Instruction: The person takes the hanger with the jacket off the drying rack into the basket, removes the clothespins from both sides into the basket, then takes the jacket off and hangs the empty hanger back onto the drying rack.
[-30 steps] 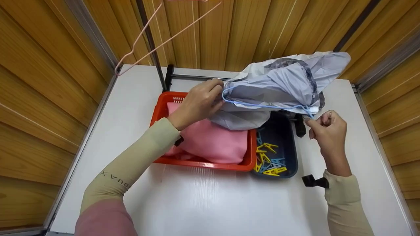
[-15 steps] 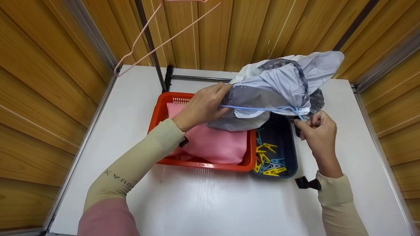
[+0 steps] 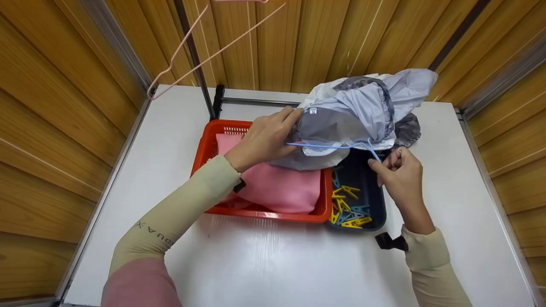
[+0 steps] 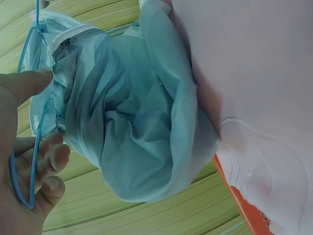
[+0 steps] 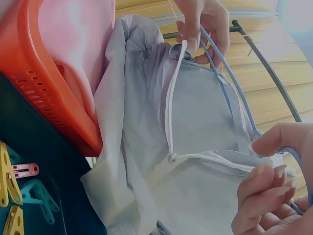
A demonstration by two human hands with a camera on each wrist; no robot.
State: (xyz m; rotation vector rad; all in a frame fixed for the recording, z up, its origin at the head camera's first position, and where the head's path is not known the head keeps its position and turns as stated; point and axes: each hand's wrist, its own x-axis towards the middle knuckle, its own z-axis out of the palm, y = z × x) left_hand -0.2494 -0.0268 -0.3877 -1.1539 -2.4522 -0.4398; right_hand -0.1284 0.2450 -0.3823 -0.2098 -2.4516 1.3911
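A thin light grey jacket [image 3: 352,100] with a white zip [image 5: 170,105] is bunched above the baskets, its neck opening facing me. My left hand [image 3: 268,136] pinches its edge at the left of the opening. Through that hand's fingers runs the end of a blue clothes hanger [image 3: 328,146], as the left wrist view shows. The hanger's bar crosses in front of the opening. At its right, my right hand [image 3: 401,175] grips the hanger near the hook; its curled fingers partly hide the hook in the right wrist view. The jacket's lower part is folded out of sight.
Below the jacket stands a red basket [image 3: 264,214] holding pink cloth [image 3: 277,192]. Against its right side, a dark blue tray [image 3: 374,202] contains several yellow and blue clothespins [image 3: 351,192]. A pink hanger [image 3: 232,49] hangs upper left by a dark rack pole [image 3: 192,51].
My right hand has moved left and slightly down with the hanger's hook end. The left hand has shifted a little right, and the hanger's left end has slipped behind its fingers.
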